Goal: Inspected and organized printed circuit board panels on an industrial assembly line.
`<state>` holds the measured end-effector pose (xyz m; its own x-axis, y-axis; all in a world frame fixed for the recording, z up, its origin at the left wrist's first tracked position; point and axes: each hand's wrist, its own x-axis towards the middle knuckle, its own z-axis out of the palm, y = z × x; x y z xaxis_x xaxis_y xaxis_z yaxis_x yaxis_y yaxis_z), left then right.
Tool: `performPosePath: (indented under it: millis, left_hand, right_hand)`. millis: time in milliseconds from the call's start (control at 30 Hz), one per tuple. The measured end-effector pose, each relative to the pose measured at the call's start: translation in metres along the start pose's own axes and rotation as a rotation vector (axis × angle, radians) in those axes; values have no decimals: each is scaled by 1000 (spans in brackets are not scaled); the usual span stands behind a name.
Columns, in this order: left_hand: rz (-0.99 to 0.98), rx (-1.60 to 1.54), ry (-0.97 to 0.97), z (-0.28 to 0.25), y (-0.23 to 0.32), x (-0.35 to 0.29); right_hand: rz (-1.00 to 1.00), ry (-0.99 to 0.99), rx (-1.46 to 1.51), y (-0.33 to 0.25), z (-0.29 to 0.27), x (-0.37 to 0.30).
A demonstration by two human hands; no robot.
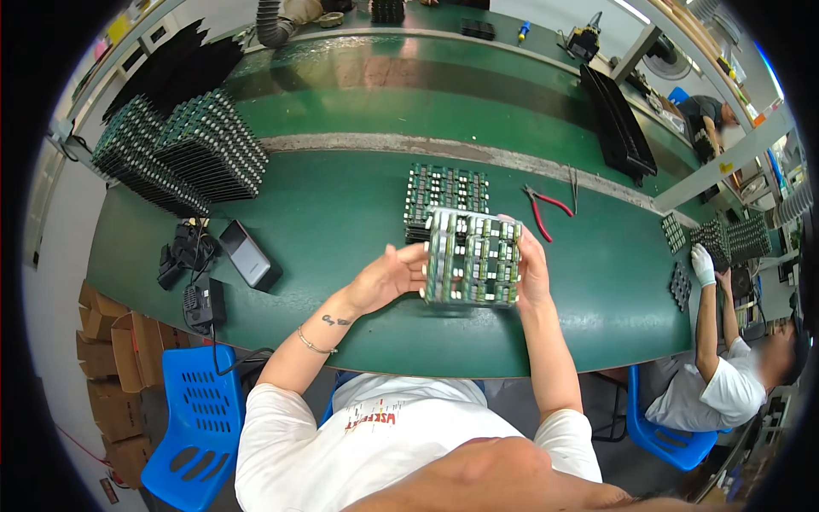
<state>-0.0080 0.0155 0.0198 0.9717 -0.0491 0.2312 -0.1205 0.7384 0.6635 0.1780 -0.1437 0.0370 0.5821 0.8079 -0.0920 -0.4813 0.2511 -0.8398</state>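
Above the green table (358,213) I hold a stack of green circuit board panels (478,256) with rows of white and metallic parts, slightly tilted and blurred. My right hand (535,266) grips its right edge, the fingers partly hidden behind it. On the left edge, my left hand (384,280) supports the stack with its fingers reaching to and partly behind it; its thumb stands away from the boards. Just beyond lies another pile of similar panels (445,186), partly covered by the held stack. Red-handled cutting pliers (550,213) rest to the right, with tweezers (574,189) beside them.
Tall stacks of panels (209,145) stand at the left. Nearer are a grey-black box-shaped device (250,256) and a black adapter (203,305) with cables. A black tray (616,124) lies at the far right. A gloved co-worker (717,384) sits at the right by more boards.
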Motion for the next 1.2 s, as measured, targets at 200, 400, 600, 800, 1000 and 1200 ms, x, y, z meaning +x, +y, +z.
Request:
performPosePath:
  millis: [200,400,600,800,1000,1200]
  left_hand:
    - [-14,329,288,16,-7,-4]
    - [100,89,450,10,-4,-3]
    - [154,87,464,13,-7,0]
    - [147,72,445,12,-8,-1]
    - [147,91,427,8,-7,-3]
    - [174,136,464,9,-10,-1]
  right_hand:
    - [24,7,-157,-2,-4,-1]
    - [-8,-50,-79,4,6,-7]
    - [-27,-50,-63,5,7,-4]
    - [7,2,-36,5,7,-5]
    - [54,71,-27,3,13,-6]
    - [-46,-21,8,2,16,-9]
